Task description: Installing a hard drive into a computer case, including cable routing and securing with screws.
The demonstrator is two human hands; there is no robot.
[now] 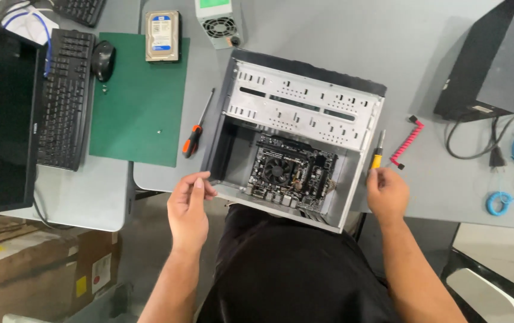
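Observation:
An open grey computer case [304,101] lies on the table in front of me, with a motherboard and its fan [290,170] showing inside. My left hand [189,203] rests at the case's near left corner, fingers curled against the edge. At the near right corner my right hand [386,192] grips the handle end of a yellow and black screwdriver [378,152] that lies along the case's right wall.
An orange and black screwdriver [194,136] lies left of the case beside a green mat [140,98]. A hard drive [162,36], power supply [218,23], keyboard [65,98], mouse [102,60] and monitor [0,113] are around. Right: red coiled cable [408,142], black box [493,57].

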